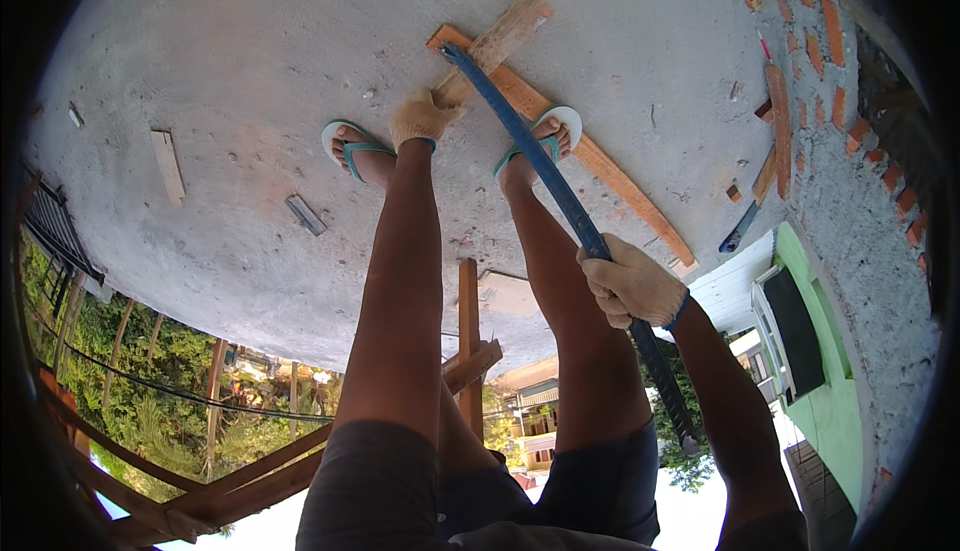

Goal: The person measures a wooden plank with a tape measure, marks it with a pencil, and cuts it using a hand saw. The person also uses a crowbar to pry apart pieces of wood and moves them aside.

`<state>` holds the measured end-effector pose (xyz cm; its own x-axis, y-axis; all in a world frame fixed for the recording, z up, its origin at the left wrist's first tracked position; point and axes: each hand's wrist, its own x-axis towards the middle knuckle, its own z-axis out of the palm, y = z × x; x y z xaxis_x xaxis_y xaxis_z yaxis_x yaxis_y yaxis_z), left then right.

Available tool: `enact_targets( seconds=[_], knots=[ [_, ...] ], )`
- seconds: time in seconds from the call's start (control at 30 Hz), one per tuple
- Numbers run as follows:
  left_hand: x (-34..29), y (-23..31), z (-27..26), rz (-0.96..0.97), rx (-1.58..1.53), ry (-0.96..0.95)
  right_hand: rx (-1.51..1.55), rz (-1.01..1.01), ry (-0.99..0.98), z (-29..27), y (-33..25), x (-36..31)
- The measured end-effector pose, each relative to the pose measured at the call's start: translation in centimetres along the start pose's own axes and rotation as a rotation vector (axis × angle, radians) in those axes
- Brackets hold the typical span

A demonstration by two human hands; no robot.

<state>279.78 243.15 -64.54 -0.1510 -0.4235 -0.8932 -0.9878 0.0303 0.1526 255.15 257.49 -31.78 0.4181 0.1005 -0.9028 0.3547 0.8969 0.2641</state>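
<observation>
My left hand [425,119], in a beige knit glove, is closed on the near end of a short weathered board [513,33]. That board crosses a longer orange-brown plank [610,176] lying on the concrete. In my right hand [636,283], also gloved, is a long blue crowbar [540,158], gripped along its shaft. The bar slants up and left, its flattened far end resting at the crossing of the two boards. Its dark ribbed end sticks out behind the hand. My right foot [548,141], in a teal-strapped sandal, is on or against the long plank.
Wood scraps [168,166] and a small grey offcut [305,214] lie on the left of the floor. Along the right runs a rough brick edge [832,36], with a blue-ended tool [738,228] near it. A wooden post [468,341] stands between my legs in view.
</observation>
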Motion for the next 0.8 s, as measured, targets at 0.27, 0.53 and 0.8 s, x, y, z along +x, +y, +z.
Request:
enact_targets(
  seconds=[0.27,0.53,0.8],
  knots=[
    [-5.7,4.2,0.0,0.062,0.022,0.424,-0.606,-0.066,0.502,-1.1,4.7,-1.9],
    [-21.2,16.0,0.1,1.058,0.435,-0.181,-1.193,-0.168,0.996,-0.7,11.9,-6.5],
    [-18.6,21.8,6.9,0.897,0.471,-0.033,-1.318,-0.211,1.057,-11.9,12.7,-2.7]
  ],
)
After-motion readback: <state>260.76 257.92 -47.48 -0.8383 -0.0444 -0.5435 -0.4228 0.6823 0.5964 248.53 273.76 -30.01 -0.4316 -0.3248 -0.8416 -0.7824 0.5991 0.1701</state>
